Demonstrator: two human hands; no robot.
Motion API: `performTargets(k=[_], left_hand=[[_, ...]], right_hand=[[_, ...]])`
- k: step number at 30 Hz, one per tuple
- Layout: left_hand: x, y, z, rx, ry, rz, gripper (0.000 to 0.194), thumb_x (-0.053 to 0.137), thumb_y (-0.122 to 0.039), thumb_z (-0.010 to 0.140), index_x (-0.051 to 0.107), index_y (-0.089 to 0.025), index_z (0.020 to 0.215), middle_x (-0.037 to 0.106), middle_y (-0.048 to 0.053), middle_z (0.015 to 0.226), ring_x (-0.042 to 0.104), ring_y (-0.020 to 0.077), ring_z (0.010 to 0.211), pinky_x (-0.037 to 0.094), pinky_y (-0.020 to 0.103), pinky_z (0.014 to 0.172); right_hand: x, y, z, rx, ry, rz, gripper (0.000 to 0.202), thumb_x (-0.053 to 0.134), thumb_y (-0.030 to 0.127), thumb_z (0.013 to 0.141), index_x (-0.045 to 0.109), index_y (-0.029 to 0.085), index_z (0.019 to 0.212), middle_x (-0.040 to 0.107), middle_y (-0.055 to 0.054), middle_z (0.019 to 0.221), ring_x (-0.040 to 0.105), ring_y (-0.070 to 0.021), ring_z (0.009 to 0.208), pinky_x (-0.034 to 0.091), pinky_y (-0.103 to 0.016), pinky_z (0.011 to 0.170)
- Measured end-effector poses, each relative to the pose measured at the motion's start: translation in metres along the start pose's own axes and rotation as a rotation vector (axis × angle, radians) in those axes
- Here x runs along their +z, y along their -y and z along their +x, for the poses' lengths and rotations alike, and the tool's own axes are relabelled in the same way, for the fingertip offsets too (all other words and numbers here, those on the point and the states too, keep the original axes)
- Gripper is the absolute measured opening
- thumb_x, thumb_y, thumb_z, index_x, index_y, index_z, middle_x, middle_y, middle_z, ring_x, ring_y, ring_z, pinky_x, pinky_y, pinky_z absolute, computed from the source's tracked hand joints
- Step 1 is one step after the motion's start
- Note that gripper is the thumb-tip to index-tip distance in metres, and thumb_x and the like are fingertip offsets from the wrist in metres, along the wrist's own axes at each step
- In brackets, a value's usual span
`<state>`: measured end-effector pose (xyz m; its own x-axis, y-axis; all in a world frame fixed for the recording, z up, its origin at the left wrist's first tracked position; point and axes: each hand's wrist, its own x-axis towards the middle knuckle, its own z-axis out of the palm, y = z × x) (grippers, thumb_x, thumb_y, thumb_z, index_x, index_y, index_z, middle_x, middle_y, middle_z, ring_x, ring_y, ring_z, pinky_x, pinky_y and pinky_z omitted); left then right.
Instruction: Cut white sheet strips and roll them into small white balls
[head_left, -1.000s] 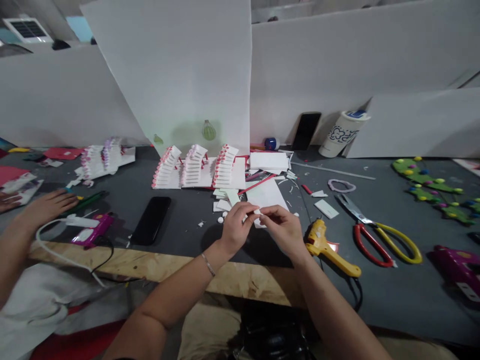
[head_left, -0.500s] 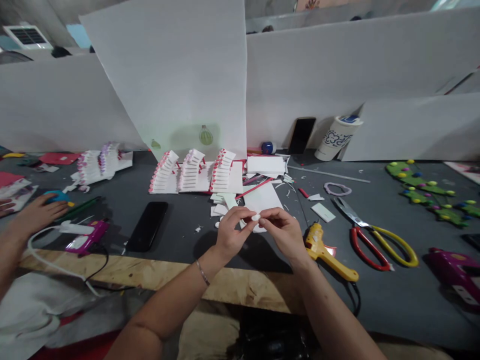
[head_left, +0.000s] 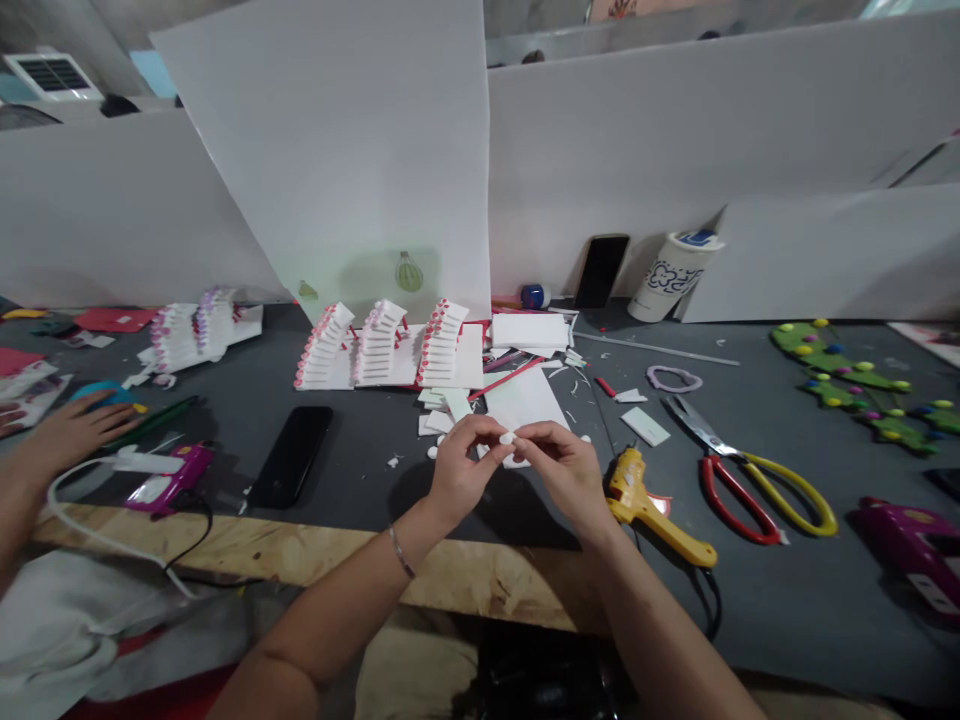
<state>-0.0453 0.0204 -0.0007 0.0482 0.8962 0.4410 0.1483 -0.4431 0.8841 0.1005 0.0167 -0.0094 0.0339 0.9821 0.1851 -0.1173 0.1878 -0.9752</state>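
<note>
One small white rounded piece [head_left: 507, 438]; my left hand [head_left: 463, 468] and right hand [head_left: 562, 470] pinch it; step seems fingertip shaping; next move calls for light, even pressure.

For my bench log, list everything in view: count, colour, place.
Table: 1, dark grey, beneath
Panels: several, white, back
Phones: 2, black, left and back
Cup: 1, white, back right
Ribbed pieces: 5, white with pink-purple, back
Scraps: many, white, centre
Scissors: 1, red-yellow handles, right
Ring: 1, lilac, beyond scissors
Glue gun: 1, yellow, left of scissors
Devices: 2, purple, left and right
Dotted shapes: several, green, far right
Co-worker's hands: 2, far left
Small piece: 1, white, at fingertips
Left hand: 1, centre
Right hand: 1, centre
</note>
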Motion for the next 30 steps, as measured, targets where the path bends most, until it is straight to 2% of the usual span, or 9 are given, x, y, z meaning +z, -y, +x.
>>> performTargets(k=[5, 8, 14, 17, 19, 21, 25, 28, 30], left_hand=[[-0.001, -0.003, 0.003, -0.01, 0.036, 0.012, 0.011, 0.069, -0.027, 0.08, 0.072, -0.022, 0.09, 0.067, 0.004, 0.089, 0.061, 0.0158, 0.079, 0.048, 0.026, 0.069], [0.0, -0.002, 0.004, -0.093, 0.026, -0.076, 0.008, 0.072, -0.026, 0.078, 0.073, -0.021, 0.084, 0.068, 0.004, 0.087, 0.061, 0.0155, 0.078, 0.049, 0.026, 0.069], [0.008, 0.005, 0.007, -0.48, 0.0, -0.481, 0.021, 0.082, -0.028, 0.066, 0.073, -0.015, 0.079, 0.067, 0.0, 0.069, 0.056, 0.0092, 0.058, 0.047, 0.022, 0.058], [0.009, 0.006, 0.009, -0.691, -0.029, -0.715, 0.025, 0.087, -0.023, 0.059, 0.073, -0.011, 0.076, 0.065, -0.001, 0.063, 0.055, 0.0059, 0.055, 0.046, 0.016, 0.055], [0.009, 0.006, 0.01, -0.797, -0.03, -0.806, 0.024, 0.087, -0.02, 0.06, 0.073, -0.01, 0.076, 0.063, -0.001, 0.061, 0.054, 0.0044, 0.054, 0.046, 0.014, 0.053], [0.007, 0.006, 0.011, -0.86, -0.027, -0.848, 0.019, 0.084, -0.019, 0.066, 0.071, -0.009, 0.076, 0.061, -0.001, 0.061, 0.054, 0.0035, 0.053, 0.046, 0.011, 0.051], [0.004, 0.007, 0.013, -0.983, -0.048, -0.96, 0.01, 0.075, -0.012, 0.076, 0.066, -0.009, 0.072, 0.059, 0.001, 0.067, 0.054, 0.0023, 0.054, 0.046, 0.008, 0.049], [0.003, 0.006, 0.014, -1.059, -0.06, -1.039, 0.013, 0.068, -0.012, 0.083, 0.064, -0.008, 0.072, 0.056, 0.001, 0.068, 0.053, 0.0021, 0.054, 0.046, 0.007, 0.047], [0.003, 0.005, 0.014, -1.096, -0.066, -1.084, 0.013, 0.065, -0.013, 0.085, 0.063, -0.008, 0.073, 0.055, 0.001, 0.068, 0.052, 0.002, 0.053, 0.045, 0.007, 0.046]], right_hand=[[0.0, 0.001, 0.001, 0.017, -0.004, 0.004, 0.02, 0.075, 0.039, 0.073, 0.069, 0.02, 0.077, 0.069, 0.0, 0.065, 0.061, -0.0134, 0.056, 0.051, -0.027, 0.057], [-0.001, 0.002, 0.001, 0.007, -0.01, -0.023, 0.02, 0.073, 0.039, 0.074, 0.069, 0.02, 0.077, 0.068, 0.0, 0.064, 0.06, -0.0133, 0.055, 0.051, -0.027, 0.056], [0.001, -0.001, 0.002, -0.01, -0.048, -0.115, 0.022, 0.07, 0.041, 0.076, 0.07, 0.02, 0.079, 0.069, -0.001, 0.067, 0.059, -0.0138, 0.056, 0.049, -0.027, 0.054], [0.003, 0.0, 0.005, -0.019, -0.074, -0.14, 0.023, 0.068, 0.042, 0.077, 0.069, 0.02, 0.079, 0.071, -0.002, 0.071, 0.06, -0.0147, 0.06, 0.049, -0.027, 0.056], [-0.002, 0.006, 0.006, -0.035, -0.082, -0.185, 0.023, 0.065, 0.042, 0.079, 0.069, 0.02, 0.082, 0.071, -0.004, 0.076, 0.062, -0.0161, 0.064, 0.05, -0.029, 0.06], [-0.014, 0.017, 0.003, -0.084, -0.072, -0.333, 0.024, 0.061, 0.042, 0.083, 0.069, 0.021, 0.091, 0.072, -0.006, 0.084, 0.064, -0.0177, 0.069, 0.051, -0.03, 0.062], [-0.062, 0.033, -0.026, -0.216, -0.003, -0.937, 0.032, 0.051, 0.046, 0.09, 0.065, 0.024, 0.11, 0.068, -0.01, 0.107, 0.065, -0.0257, 0.089, 0.053, -0.038, 0.074], [-0.103, 0.021, -0.057, -0.271, 0.029, -1.326, 0.049, 0.043, 0.054, 0.092, 0.06, 0.017, 0.119, 0.064, -0.019, 0.117, 0.061, -0.036, 0.098, 0.05, -0.05, 0.08], [-0.125, 0.005, -0.072, -0.29, 0.056, -1.423, 0.057, 0.038, 0.055, 0.093, 0.055, 0.012, 0.125, 0.063, -0.022, 0.116, 0.06, -0.0367, 0.098, 0.049, -0.052, 0.082]])
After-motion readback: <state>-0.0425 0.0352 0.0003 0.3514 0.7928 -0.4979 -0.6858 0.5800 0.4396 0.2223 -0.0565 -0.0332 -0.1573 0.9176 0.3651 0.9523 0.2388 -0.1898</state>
